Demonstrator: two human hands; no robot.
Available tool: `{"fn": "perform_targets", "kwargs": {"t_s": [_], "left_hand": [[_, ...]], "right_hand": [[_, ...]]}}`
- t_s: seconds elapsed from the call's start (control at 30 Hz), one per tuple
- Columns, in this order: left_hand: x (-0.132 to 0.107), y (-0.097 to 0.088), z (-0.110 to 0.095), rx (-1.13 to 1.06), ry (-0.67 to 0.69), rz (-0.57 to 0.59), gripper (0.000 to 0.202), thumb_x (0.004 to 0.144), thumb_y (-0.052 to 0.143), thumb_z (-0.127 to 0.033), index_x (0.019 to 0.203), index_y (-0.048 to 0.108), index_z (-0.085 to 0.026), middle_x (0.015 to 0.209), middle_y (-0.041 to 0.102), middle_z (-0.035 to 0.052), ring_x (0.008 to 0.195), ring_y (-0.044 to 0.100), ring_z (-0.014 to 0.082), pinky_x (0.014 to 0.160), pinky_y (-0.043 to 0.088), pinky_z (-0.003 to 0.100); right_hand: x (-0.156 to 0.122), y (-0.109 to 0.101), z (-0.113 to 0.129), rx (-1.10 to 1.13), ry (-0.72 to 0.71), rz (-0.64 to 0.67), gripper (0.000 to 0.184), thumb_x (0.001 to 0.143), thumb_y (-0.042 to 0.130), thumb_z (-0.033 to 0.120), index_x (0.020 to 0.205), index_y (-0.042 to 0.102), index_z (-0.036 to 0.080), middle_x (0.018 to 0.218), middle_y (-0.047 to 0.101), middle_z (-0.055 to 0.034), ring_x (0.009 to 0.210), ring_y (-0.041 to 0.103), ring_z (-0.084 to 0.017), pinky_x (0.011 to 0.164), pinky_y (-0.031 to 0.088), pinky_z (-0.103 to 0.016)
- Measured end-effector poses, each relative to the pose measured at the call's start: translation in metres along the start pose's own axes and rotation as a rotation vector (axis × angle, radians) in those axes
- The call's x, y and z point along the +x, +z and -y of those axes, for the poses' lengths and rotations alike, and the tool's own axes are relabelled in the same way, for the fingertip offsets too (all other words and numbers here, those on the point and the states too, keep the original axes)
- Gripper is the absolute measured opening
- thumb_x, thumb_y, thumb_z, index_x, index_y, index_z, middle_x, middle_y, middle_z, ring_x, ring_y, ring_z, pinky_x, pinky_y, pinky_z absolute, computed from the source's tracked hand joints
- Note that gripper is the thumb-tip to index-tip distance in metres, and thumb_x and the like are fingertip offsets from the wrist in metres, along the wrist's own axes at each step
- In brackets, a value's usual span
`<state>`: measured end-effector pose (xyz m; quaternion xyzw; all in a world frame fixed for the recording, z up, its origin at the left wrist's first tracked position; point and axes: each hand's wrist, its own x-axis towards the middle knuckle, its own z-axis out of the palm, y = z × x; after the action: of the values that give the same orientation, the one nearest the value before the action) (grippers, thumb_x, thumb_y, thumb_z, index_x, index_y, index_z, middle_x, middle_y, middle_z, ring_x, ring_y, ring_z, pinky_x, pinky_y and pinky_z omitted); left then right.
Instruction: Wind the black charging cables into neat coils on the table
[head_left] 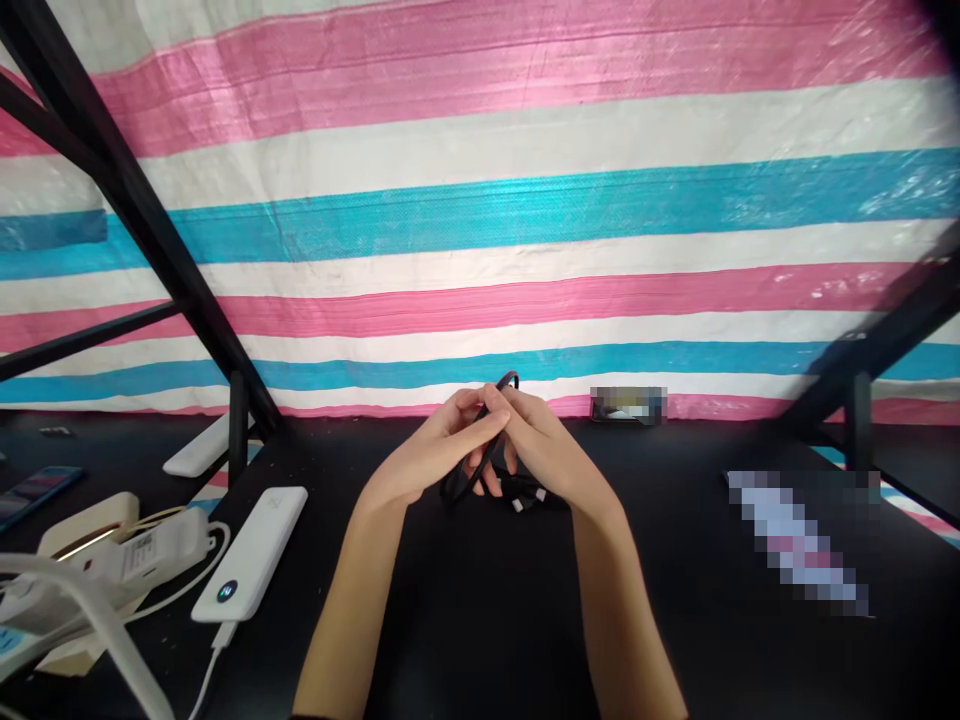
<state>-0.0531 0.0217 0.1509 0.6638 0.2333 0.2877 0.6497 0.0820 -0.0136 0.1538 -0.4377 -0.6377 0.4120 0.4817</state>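
A black cable (480,465) is looped between my two hands, which meet above the middle of the black table. My left hand (454,432) pinches the loop with thumb and fingers. My right hand (534,440) is closed on the same cable, its fingertips touching those of the left. One bend of the loop sticks up past the fingertips, and another hangs down on the left. Just below my hands, more dark cable with pale metal plugs (521,500) shows near the tabletop; whether it joins the looped cable I cannot tell.
On the left lie a white power bank (251,555) with a cable plugged in, a power strip (142,560) and a phone (37,495). A blurred flat object (802,545) lies at right, another (628,404) at the back. Black frame bars (150,240) flank the table before a striped sheet (525,220).
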Motion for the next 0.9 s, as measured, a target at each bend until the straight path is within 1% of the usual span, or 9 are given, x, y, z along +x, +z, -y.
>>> {"fn": "perform_targets", "kwargs": {"t_s": [0.1, 0.17, 0.33, 0.5, 0.57, 0.63, 0.73, 0.83, 0.9], "left_hand": [[-0.002, -0.004, -0.003, 0.02, 0.032, 0.011, 0.046, 0.079, 0.06, -0.046, 0.114, 0.05, -0.018, 0.055, 0.052, -0.0047, 0.044, 0.057, 0.0122, 0.036, 0.036, 0.018], [-0.002, -0.008, -0.004, 0.026, 0.046, -0.048, 0.039, 0.076, 0.064, -0.042, 0.105, 0.058, -0.017, 0.051, 0.049, -0.0053, 0.039, 0.051, 0.0082, 0.033, 0.028, 0.016], [0.0, -0.025, -0.002, -0.077, 0.118, -0.356, 0.031, 0.066, 0.075, -0.031, 0.088, 0.061, -0.016, 0.07, 0.06, -0.0015, 0.032, 0.031, -0.002, 0.032, 0.016, 0.017], [-0.008, -0.04, -0.007, -0.081, 0.245, -0.569, 0.027, 0.065, 0.075, -0.028, 0.081, 0.056, -0.017, 0.075, 0.064, 0.0003, 0.031, 0.025, -0.0034, 0.032, 0.012, 0.017], [-0.014, -0.039, -0.011, -0.012, 0.272, -0.62, 0.026, 0.064, 0.075, -0.028, 0.08, 0.057, -0.018, 0.077, 0.064, -0.0001, 0.031, 0.026, -0.0033, 0.032, 0.012, 0.017], [-0.017, -0.033, -0.014, 0.089, 0.286, -0.643, 0.024, 0.063, 0.076, -0.027, 0.075, 0.058, -0.017, 0.076, 0.062, -0.0014, 0.033, 0.029, -0.0025, 0.032, 0.014, 0.017], [-0.017, -0.019, -0.014, 0.204, 0.331, -0.655, 0.019, 0.064, 0.075, -0.027, 0.069, 0.06, -0.017, 0.073, 0.059, -0.0022, 0.036, 0.033, -0.0007, 0.032, 0.018, 0.018], [-0.012, -0.006, -0.011, 0.191, 0.388, -0.675, 0.017, 0.065, 0.074, -0.027, 0.065, 0.059, -0.017, 0.07, 0.058, -0.0029, 0.037, 0.033, 0.0004, 0.033, 0.018, 0.019], [-0.009, -0.002, -0.008, 0.149, 0.404, -0.687, 0.018, 0.064, 0.074, -0.027, 0.064, 0.058, -0.017, 0.067, 0.056, -0.0035, 0.036, 0.032, 0.0007, 0.032, 0.017, 0.019]], "right_hand": [[0.002, -0.001, 0.0, 0.018, -0.02, 0.039, 0.045, 0.09, 0.037, 0.052, 0.091, 0.06, 0.013, 0.058, 0.063, -0.0019, 0.044, 0.057, -0.01, 0.038, 0.041, -0.016], [0.002, -0.003, -0.001, 0.038, -0.041, 0.069, 0.044, 0.09, 0.038, 0.05, 0.094, 0.063, 0.013, 0.064, 0.066, -0.0042, 0.05, 0.061, -0.011, 0.04, 0.044, -0.017], [-0.001, -0.014, -0.004, 0.034, -0.036, 0.1, 0.038, 0.089, 0.045, 0.045, 0.109, 0.063, 0.018, 0.085, 0.07, -0.0084, 0.073, 0.068, -0.016, 0.042, 0.045, -0.016], [-0.008, -0.023, -0.001, 0.066, -0.024, 0.204, 0.032, 0.089, 0.047, 0.04, 0.11, 0.063, 0.021, 0.079, 0.071, -0.0056, 0.065, 0.068, -0.014, 0.043, 0.045, -0.017], [-0.011, -0.023, 0.002, 0.114, -0.094, 0.111, 0.025, 0.087, 0.052, 0.037, 0.102, 0.065, 0.022, 0.071, 0.069, -0.003, 0.059, 0.066, -0.013, 0.041, 0.044, -0.018], [-0.012, -0.021, 0.004, 0.127, -0.205, -0.107, 0.016, 0.083, 0.06, 0.034, 0.092, 0.066, 0.023, 0.07, 0.068, -0.001, 0.063, 0.066, -0.013, 0.047, 0.046, -0.019], [-0.007, -0.016, 0.003, -0.033, -0.34, -0.408, 0.022, 0.073, 0.07, 0.03, 0.093, 0.064, 0.025, 0.095, 0.068, -0.0021, 0.092, 0.063, -0.017, 0.074, 0.05, -0.028], [0.004, -0.01, -0.005, -0.247, -0.381, -0.378, 0.041, 0.067, 0.074, 0.031, 0.105, 0.061, 0.026, 0.113, 0.062, -0.0044, 0.107, 0.056, -0.022, 0.092, 0.043, -0.038], [0.012, -0.005, -0.013, -0.297, -0.388, -0.35, 0.037, 0.071, 0.07, 0.031, 0.105, 0.06, 0.024, 0.109, 0.063, -0.0055, 0.102, 0.058, -0.021, 0.091, 0.043, -0.038]]}}
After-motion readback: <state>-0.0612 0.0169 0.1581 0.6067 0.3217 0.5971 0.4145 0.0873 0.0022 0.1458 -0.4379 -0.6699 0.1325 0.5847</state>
